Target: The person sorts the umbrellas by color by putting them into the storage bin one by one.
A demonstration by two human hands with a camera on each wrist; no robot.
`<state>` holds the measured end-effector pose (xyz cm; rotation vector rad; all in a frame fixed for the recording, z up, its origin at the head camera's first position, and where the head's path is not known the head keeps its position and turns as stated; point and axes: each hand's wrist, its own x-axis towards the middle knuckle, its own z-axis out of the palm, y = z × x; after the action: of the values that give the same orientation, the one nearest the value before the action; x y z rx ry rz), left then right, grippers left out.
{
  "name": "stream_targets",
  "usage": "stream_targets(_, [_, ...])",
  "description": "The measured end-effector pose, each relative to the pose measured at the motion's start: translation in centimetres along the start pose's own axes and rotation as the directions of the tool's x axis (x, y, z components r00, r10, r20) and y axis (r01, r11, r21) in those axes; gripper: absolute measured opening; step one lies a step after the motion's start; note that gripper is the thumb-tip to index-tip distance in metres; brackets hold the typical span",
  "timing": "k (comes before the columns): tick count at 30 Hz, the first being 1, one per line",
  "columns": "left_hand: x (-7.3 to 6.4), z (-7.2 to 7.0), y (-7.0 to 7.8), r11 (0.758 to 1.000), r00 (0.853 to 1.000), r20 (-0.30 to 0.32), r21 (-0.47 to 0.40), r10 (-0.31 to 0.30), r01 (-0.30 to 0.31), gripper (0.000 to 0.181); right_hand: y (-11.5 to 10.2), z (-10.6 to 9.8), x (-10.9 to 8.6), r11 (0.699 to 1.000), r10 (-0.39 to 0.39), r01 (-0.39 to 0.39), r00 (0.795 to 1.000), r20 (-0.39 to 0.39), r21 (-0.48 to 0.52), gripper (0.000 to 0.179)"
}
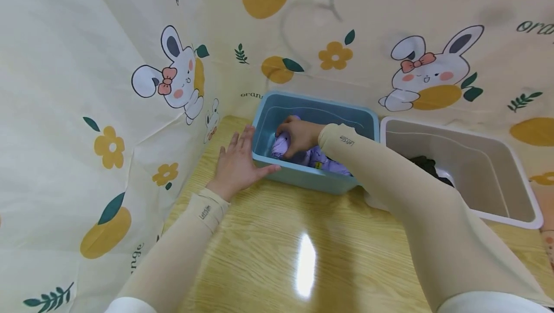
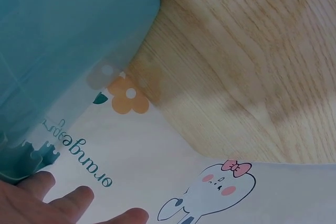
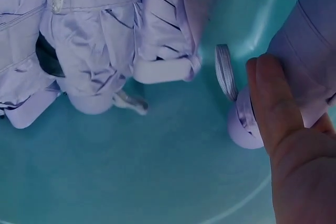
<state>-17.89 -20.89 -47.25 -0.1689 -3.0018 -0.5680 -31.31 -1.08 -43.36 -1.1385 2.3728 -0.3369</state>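
Observation:
Inside the blue bin (image 1: 298,176), my right hand (image 1: 305,135) grips a folded lavender umbrella (image 3: 312,45) near its rounded handle end, which has a wrist strap loop. Several more folded lavender umbrellas (image 3: 94,40) lie side by side in the bin, apart from the held one in the right wrist view. My left hand (image 1: 238,161) is at the bin's left front corner, fingers spread and fairly straight, thumb along the front wall. Only the fingertips (image 2: 79,200) of the left hand show in its wrist view, beside the bin's wall.
A beige bin (image 1: 467,173) stands right of the blue one, with a dark bundle (image 1: 428,166) in it. Both bins stand against a patterned cloth wall (image 1: 363,15), which also rises on the left. The wood-grain table (image 1: 259,245) stretches in front.

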Motion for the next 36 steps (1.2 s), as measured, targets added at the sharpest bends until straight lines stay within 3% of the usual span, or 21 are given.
stream_targets(9, [-0.2,0.1,-0.1,1.000,1.000,0.018,-0.022,-0.018,0.018,0.127,1.0,2.8,2.5,0.999,0.008,-0.005,0.996,0.087,-0.044,0.076])
stream_targets(16, [-0.3,0.1,0.0,1.000,1.000,0.015,-0.027,-0.009,0.010,0.126,1.7,4.3,3.0,0.995,0.004,0.009,0.991,0.131,-0.098,0.063])
stream_targets(24, [-0.2,-0.1,-0.1,1.000,1.000,0.009,-0.018,-0.017,0.017,0.125,2.3,5.0,3.5,0.984,-0.104,0.121,0.986,0.128,-0.134,0.054])
stream_targets(32, [-0.2,-0.1,0.1,1.000,1.000,0.017,-0.009,-0.022,0.023,0.124,2.3,4.3,3.0,0.987,-0.085,0.110,0.975,0.204,-0.114,0.060])
stream_targets(36, [-0.2,-0.1,0.0,1.000,1.000,0.014,-0.003,-0.021,0.021,0.124,2.3,3.5,2.6,0.987,-0.096,0.116,0.981,0.170,-0.111,0.064])
